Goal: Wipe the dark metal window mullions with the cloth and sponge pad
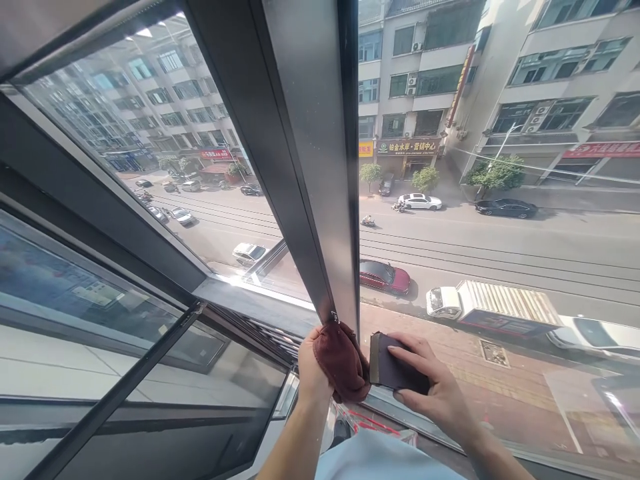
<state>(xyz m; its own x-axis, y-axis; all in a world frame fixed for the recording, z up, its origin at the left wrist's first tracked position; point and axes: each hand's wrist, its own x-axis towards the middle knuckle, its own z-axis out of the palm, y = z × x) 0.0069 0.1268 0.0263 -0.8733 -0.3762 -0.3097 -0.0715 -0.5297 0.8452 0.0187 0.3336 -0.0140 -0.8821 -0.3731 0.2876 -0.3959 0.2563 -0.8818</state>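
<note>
My left hand (311, 367) is closed on a folded maroon cloth (341, 363), which hides most of its fingers. The cloth is against the lower part of a grey metal window post (320, 167). A dark rectangular pad with an olive-brown edge (390, 363) is gripped between the thumb and fingers of my right hand (437, 383). The pad's left edge is close beside the cloth; I cannot tell whether the two touch. Behind the pad is the large right-hand glass pane.
On the left, an opened window sash (185, 60) tilts across the view, above a dark frame bar (120, 387). A light-blue garment (385, 460) shows at the bottom. Far below, beyond the glass, lies a street with a white truck (500, 307) and a dark-red car (385, 277).
</note>
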